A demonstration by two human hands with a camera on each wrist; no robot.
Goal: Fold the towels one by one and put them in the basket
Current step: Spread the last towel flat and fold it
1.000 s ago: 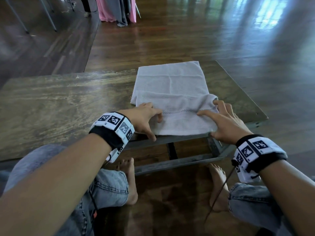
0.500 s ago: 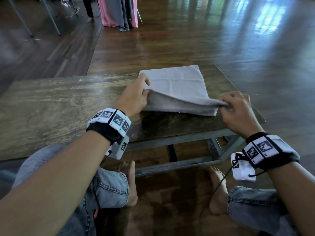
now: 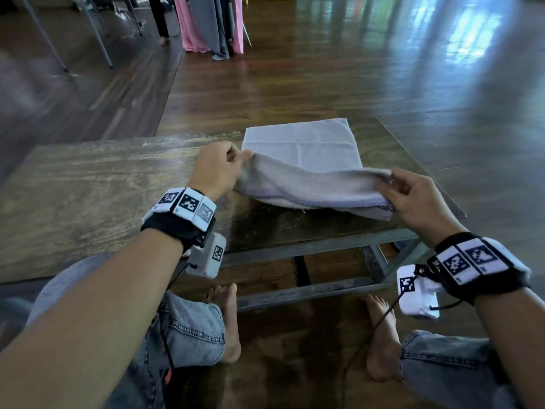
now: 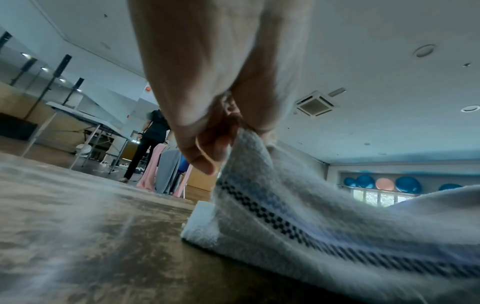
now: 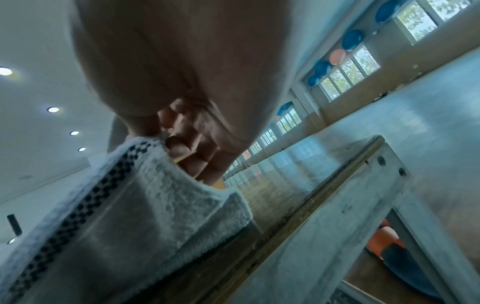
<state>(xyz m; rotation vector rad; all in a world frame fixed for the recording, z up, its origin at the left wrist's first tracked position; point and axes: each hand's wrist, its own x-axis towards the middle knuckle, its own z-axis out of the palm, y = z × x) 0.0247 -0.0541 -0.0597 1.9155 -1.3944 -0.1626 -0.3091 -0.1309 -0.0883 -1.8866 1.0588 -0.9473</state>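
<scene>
The low wooden table (image 3: 97,199) fills the middle of my head view, its metal frame (image 3: 312,249) showing under the near edge and again close in the right wrist view (image 5: 324,216). Around it spreads a glossy wooden floor (image 3: 383,78). At about twelve o'clock on the floor, well apart from the table, pink and grey cloths (image 3: 211,25) hang down.

The grey towel (image 3: 303,146) lies toward the two o'clock part of the tabletop, its far half flat on the wood. Its near edge, with a dark checked stripe (image 4: 272,222), is lifted off the table and sags between my hands.

My left hand (image 3: 219,169) is at the towel's nine o'clock corner, thumb and curled fingers (image 4: 205,152) pinching the cloth. My right hand (image 3: 413,199) is at the three o'clock corner, thumb on top and fingers (image 5: 192,156) curled beneath, pinching the striped hem. Both wrists wear black bands with white marker tags (image 3: 185,205).

My bare feet (image 3: 227,317) rest on the floor under the table's near edge.
</scene>
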